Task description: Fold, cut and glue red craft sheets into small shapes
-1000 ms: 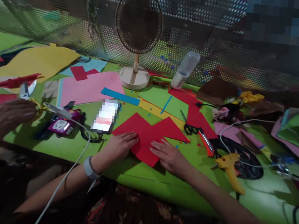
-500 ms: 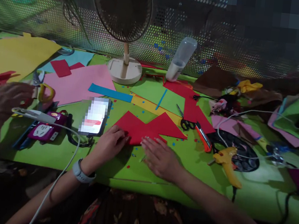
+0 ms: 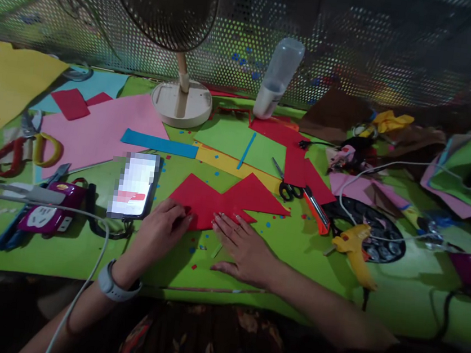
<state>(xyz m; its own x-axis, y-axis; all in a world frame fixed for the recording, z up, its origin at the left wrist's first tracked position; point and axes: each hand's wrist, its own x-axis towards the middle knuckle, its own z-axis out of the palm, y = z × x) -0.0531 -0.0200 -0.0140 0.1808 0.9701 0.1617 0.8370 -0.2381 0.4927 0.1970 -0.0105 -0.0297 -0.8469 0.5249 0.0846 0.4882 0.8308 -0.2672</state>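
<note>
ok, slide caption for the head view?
Left hand and right hand on red sheet, phone to the left, glue gun to the right.

Dim indoor scene; the phone (image 3: 137,185) is the brightest spot, its screen glowing white and partly broken into coarse pixel blocks; specks of light show through the dark mesh (image 3: 242,47); a pale glare washes the right of the table (image 3: 417,302); the red sheet (image 3: 201,198) looks matte; the bottom edge sinks to near-black; fine detail is soft, with wide-angle stretching toward the sides.
</note>
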